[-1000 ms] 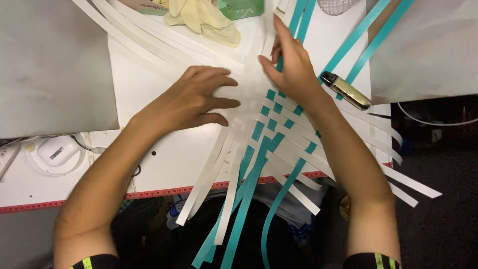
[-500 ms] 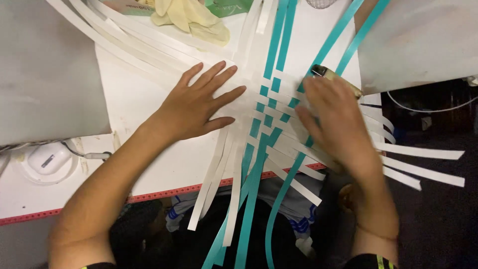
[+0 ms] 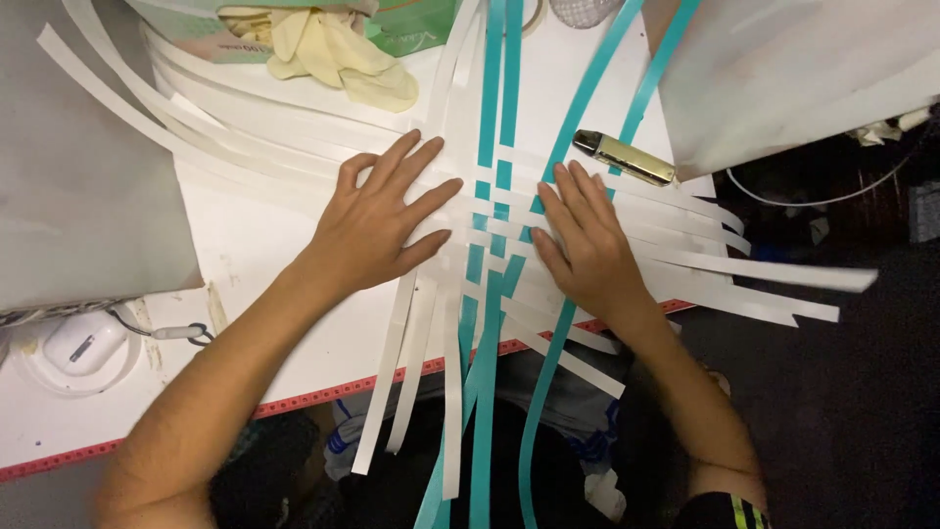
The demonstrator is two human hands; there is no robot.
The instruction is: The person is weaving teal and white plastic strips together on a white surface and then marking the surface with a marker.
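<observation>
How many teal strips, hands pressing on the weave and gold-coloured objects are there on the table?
teal strips: 4 (two straight, two slanting)
hands flat on the weave: 2 (left hand, right hand)
gold metal case: 1
Total: 7

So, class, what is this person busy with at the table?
A person is weaving flat strips into a mat on a white table. The left hand lies flat, fingers spread, on the white strips. The right hand presses flat on the woven patch, where teal strips cross the white ones. Loose strip ends fan out over the table's edges. A small gold case lies just beyond the right hand, and yellow gloves sit at the far side.
</observation>
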